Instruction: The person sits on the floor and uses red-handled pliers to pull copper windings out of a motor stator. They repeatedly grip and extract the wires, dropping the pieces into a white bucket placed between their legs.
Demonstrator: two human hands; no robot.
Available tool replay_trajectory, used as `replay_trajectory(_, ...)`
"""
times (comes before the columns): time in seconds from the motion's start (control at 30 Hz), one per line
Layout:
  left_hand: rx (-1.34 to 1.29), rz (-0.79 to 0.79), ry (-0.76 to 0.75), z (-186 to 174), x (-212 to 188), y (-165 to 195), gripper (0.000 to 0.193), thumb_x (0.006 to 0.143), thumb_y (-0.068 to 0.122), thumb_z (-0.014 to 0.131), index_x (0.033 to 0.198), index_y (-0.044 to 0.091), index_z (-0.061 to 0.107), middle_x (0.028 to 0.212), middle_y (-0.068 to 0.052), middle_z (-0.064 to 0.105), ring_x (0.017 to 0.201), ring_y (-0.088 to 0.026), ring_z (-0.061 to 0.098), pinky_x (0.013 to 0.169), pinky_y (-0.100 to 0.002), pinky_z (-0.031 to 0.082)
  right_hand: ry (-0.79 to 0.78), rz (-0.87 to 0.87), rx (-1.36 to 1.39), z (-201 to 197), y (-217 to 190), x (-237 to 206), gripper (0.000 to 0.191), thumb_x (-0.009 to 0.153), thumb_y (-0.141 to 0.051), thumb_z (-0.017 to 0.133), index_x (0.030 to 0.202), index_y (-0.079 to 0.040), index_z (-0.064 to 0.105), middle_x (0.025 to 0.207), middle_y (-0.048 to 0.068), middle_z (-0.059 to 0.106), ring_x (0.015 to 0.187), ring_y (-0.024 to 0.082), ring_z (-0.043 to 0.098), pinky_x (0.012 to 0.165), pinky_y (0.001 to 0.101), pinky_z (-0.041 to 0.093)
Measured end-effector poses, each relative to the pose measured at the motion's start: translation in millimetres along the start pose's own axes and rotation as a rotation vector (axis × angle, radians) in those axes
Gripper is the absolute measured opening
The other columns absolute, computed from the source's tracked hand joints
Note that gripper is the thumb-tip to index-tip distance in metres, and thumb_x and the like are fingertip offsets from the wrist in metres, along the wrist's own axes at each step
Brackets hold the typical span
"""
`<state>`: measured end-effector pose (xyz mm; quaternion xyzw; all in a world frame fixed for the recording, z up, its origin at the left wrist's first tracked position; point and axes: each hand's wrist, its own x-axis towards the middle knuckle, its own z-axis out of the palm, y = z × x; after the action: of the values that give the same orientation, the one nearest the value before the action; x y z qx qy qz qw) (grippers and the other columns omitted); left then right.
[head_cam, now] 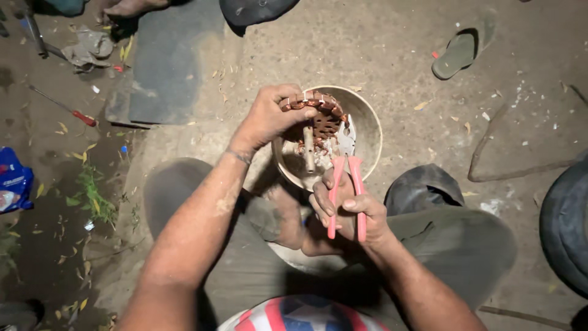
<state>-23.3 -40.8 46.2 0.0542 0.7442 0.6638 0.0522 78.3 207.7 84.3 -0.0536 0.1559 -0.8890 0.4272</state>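
My left hand point(269, 116) grips the top rim of a round motor stator wound with copper wire point(321, 116), holding it upright over a pale round bowl point(370, 125) on the dirt floor. My right hand point(349, 211) is closed on the red handles of a pair of pliers point(346, 184), whose metal jaws reach up against the lower right side of the copper winding. A pale stick-like piece hangs down inside the winding. My bare foot rests under the bowl's near edge.
A green sandal point(456, 55) lies at the upper right. A red-handled screwdriver point(73, 110) and a rag point(89, 46) lie at the left. A dark mat point(168, 61) is behind the bowl, a black tyre point(566, 227) at the right edge, a blue packet point(12, 184) far left.
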Motion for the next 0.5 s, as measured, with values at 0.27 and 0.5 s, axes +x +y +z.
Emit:
replay_trajectory(0.27, -0.079, -0.137, 0.334, 79.7, -14.0, -11.7, 0.026, 0.093, 0.025, 0.08, 0.094, 0.0, 0.074, 0.08, 0.001, 0.068, 0.075, -0.006, 0.057, 0.067, -0.025, 0.051, 0.498, -0.153, -0.789, -40.0, 18.6, 17.1, 0.036, 0.084, -0.012, 0.062, 0.114, -0.003, 0.044, 0.079, 0.013, 0.06, 0.058, 0.02, 0.064, 0.051, 0.0305, 0.055)
replay_trajectory(0.5, -0.614, -0.134, 0.198, 54.3, -7.5, -17.3, 0.034, 0.091, 0.024, 0.076, 0.115, 0.0, 0.071, 0.101, -0.003, 0.074, 0.089, -0.009, 0.068, 0.079, -0.025, 0.059, 0.29, -0.122, -0.361, -13.0, 8.9, 9.7, 0.058, 0.085, -0.01, 0.072, 0.134, -0.016, 0.041, 0.08, 0.012, 0.056, 0.065, 0.024, 0.062, 0.062, 0.0382, 0.057)
